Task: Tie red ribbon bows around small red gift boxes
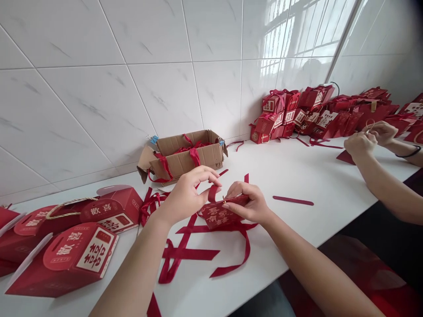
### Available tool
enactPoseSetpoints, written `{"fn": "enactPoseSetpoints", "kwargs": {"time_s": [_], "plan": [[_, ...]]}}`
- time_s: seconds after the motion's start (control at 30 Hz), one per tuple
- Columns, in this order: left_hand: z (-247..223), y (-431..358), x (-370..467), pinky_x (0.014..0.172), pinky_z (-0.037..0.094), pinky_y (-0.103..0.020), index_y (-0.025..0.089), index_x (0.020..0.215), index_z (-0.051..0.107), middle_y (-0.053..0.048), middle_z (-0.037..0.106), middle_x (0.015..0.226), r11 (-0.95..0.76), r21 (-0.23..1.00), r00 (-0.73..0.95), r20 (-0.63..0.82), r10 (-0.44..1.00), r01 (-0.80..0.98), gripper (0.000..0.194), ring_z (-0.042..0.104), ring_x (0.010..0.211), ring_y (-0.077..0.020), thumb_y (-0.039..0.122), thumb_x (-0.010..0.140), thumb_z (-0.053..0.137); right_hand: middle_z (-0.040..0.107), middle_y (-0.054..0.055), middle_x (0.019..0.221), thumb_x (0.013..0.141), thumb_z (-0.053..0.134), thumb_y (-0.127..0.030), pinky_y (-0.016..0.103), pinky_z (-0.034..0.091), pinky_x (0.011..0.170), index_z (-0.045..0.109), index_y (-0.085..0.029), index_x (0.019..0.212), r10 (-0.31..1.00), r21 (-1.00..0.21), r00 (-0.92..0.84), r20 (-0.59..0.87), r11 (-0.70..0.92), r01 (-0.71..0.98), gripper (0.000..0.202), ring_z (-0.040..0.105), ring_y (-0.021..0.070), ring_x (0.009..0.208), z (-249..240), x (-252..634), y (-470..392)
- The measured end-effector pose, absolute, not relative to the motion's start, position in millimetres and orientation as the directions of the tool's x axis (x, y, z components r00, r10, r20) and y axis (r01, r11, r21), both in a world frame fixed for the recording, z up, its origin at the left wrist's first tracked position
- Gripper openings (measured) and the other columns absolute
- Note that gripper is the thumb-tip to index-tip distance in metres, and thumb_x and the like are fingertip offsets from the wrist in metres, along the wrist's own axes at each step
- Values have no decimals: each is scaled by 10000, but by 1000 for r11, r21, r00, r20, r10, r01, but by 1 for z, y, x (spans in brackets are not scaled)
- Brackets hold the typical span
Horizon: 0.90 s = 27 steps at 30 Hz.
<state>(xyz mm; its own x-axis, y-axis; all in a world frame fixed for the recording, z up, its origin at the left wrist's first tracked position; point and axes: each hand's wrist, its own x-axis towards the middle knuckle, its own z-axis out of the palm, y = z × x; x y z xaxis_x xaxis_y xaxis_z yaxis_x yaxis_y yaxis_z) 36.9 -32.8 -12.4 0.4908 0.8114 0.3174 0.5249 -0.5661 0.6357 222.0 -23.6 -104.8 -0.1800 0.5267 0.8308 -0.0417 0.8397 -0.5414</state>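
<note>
Near the middle of the table, my left hand (pixel 194 191) has its fingers curled round a red ribbon (pixel 213 193), pinching it above a small red box (pixel 220 215) with pale lettering. My right hand (pixel 249 201) grips the top edge of this box from the right, thumb in front and fingers behind. The two hands are close together but apart. Red ribbon lengths (pixel 198 254) lie on the white table under and in front of the box. Part of the box's top is hidden by my right fingers.
An open cardboard box (pixel 185 164) holding ribbons stands by the wall. Larger red boxes (pixel 66 259) sit at left, and many finished-looking ones (pixel 291 114) are piled at back right. Another person's hands (pixel 366 138) work at right. A ribbon strip (pixel 293 200) lies nearby.
</note>
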Motion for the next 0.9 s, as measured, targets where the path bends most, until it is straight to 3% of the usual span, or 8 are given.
{"fn": "enactPoseSetpoints", "kwargs": {"time_s": [0.1, 0.27, 0.47, 0.6, 0.9], "plan": [[-19, -26, 41, 807, 517, -326, 225, 896, 705, -51, 646, 1050, -526, 668, 487, 270, 831, 526, 186, 610, 935, -191, 270, 833, 535, 626, 11, 688, 735, 710, -147, 280, 503, 586, 578, -200, 733, 509, -520, -173, 843, 854, -21, 142, 606, 141, 639, -106, 223, -23], [-19, -28, 47, 837, 514, -325, 218, 971, 720, -37, 711, 901, -412, 746, 459, 160, 874, 524, 241, 634, 914, -198, 220, 799, 551, 615, 11, 679, 746, 704, -184, 291, 507, 592, 568, -208, 724, 527, -530, -161, 835, 847, 23, 140, 597, 145, 636, -107, 224, -23], [-13, -34, 46, 728, 520, -285, 216, 898, 724, -15, 716, 839, -406, 726, 455, 142, 879, 556, 247, 647, 840, -185, 166, 770, 519, 622, 13, 681, 753, 701, -205, 287, 509, 584, 561, -211, 719, 530, -532, -148, 835, 846, 31, 144, 601, 146, 637, -107, 224, -23], [-13, -37, 44, 683, 521, -277, 246, 948, 720, -7, 707, 850, -408, 707, 471, 120, 874, 578, 281, 642, 808, -179, 173, 769, 516, 622, 14, 691, 746, 707, -181, 283, 504, 576, 563, -208, 731, 531, -534, -154, 833, 845, 20, 148, 607, 145, 641, -107, 223, -22], [-16, -36, 45, 714, 516, -286, 242, 914, 714, -1, 701, 851, -419, 713, 476, 134, 869, 563, 262, 637, 823, -187, 169, 759, 516, 622, 16, 688, 755, 700, -199, 291, 517, 591, 557, -210, 726, 526, -529, -165, 835, 848, 28, 146, 614, 150, 652, -108, 224, -22]]}}
